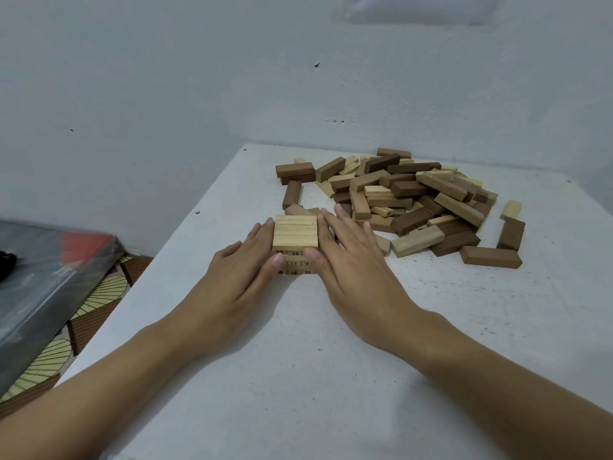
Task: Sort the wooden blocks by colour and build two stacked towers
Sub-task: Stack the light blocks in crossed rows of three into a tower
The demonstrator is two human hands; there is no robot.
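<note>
1. Two hands bracket the tower (295,232), a low stack of pale blocks on the bench (298,376), just in front of the pile (414,200).
2. Your left hand (232,277) lies flat against the tower's left side and your right hand (355,270) against its right. The fingers (335,224) are straight and press without gripping anything, and both thumbs touch the numbered front face.
3. The top layer shows four pale blocks side by side. The thumbs partly hide the layers beneath, so their count cannot be told.
4. Stage, as judged: you are squaring the pale tower. No dark tower is in view and the pile mixes pale and dark blocks, so most of the task is yet to do.
5. Hazard A, uneven pressure: if one hand pushes harder, the layers would likely shear, or the whole stack would slide along the bench.
6. Hazard B, withdrawal: skin against the sides may drag a block outward as you let go. Take both hands straight off the faces.
7. Hazard C, crowding: a brown block (295,209) lies just behind the tower, and your right fingertips reach the pile's near edge. A nudge there could push loose blocks into the stack.
8. Hazard D, height: each added layer probably makes a skewed base less forgiving, so correct the alignment now.
</note>
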